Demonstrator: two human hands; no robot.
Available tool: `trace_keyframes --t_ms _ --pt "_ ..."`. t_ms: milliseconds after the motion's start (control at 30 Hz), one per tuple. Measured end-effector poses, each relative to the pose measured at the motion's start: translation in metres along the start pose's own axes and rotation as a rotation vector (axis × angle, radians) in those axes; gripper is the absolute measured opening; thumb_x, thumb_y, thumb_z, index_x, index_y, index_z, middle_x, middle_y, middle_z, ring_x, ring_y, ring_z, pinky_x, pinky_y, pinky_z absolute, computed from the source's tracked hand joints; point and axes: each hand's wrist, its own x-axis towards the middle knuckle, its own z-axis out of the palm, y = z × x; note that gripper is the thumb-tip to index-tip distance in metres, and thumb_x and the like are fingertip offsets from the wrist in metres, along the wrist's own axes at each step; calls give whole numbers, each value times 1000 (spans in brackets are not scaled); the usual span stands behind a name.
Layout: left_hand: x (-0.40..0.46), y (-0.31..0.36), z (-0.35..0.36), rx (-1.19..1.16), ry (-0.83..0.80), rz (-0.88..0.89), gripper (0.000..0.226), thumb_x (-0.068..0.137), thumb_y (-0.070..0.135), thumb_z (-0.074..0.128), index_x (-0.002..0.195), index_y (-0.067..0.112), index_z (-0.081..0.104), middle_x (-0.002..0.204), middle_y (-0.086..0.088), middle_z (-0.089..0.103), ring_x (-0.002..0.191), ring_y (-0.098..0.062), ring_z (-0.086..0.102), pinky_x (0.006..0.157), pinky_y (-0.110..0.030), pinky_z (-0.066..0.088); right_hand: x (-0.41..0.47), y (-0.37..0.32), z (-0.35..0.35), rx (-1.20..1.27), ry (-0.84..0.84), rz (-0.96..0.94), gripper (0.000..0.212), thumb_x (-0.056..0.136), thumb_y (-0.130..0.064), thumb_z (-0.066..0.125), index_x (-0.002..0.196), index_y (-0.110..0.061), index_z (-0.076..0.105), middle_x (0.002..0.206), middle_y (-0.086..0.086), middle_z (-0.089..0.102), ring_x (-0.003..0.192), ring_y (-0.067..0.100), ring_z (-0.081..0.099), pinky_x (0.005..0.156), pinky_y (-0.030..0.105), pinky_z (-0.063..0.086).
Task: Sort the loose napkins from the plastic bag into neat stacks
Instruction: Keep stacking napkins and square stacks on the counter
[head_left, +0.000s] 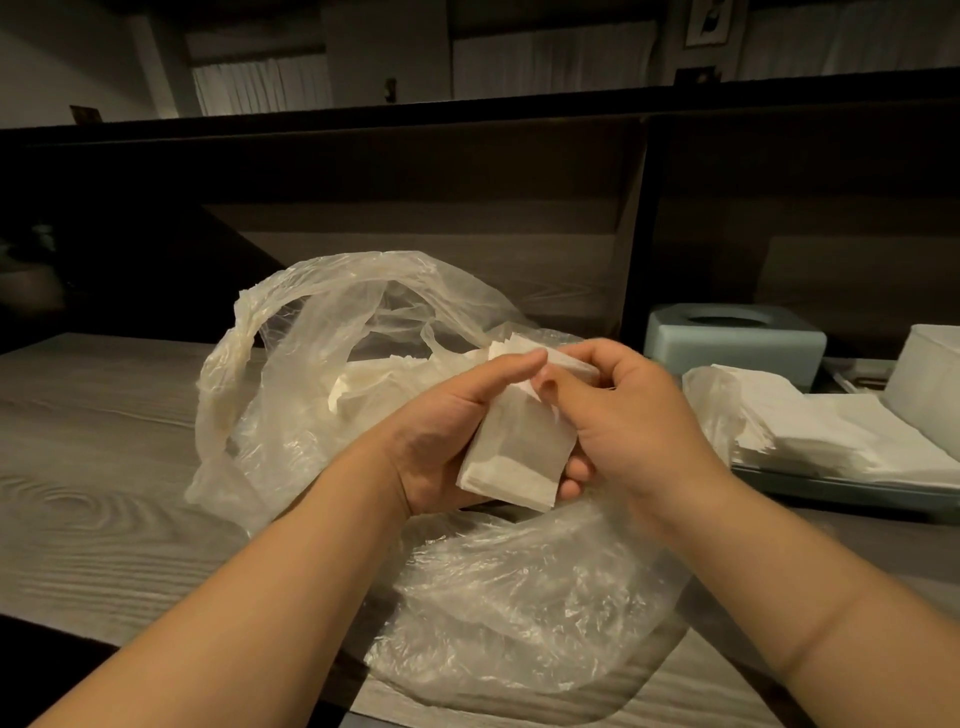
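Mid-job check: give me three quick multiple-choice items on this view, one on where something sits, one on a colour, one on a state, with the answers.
1. Where is the flat pile of sorted napkins?
A. On the tray at the right
B. Inside the plastic bag
C. At the table's left end

2. What colour is the tissue box behind that pile?
A. Red
B. Pale blue-green
C. Black

3. What are the hands doing?
A. Both resting flat on the table
B. Both gripping one bundle of napkins
C. Tying the bag shut

Answers:
1 A: the napkin pile lies on the tray.
2 B: the tissue box is pale blue-green.
3 B: left hand and right hand hold the napkin bundle above the open plastic bag.
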Motion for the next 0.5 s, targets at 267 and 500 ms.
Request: trace_keyframes --t_ms 267,500 --pt "-3 1 1 -22 16 -18 22 77 21 71 95 13 81 99 -21 69 89 -32 68 87 -46 59 7 6 -4 -461 -13 -282 26 102 -41 53 124 -50 63 109 -25 44 116 10 45 104 33 43" --pt "0 4 -6 -300 -81 -29 45 86 23 60 125 1 66 103 -18 65 88 -31 62 85 -42 51 14 -2 -13 -194 5 -127 15 107 -27 48 113 -32 59 99 -11 63 74 1 66 60 17 53"
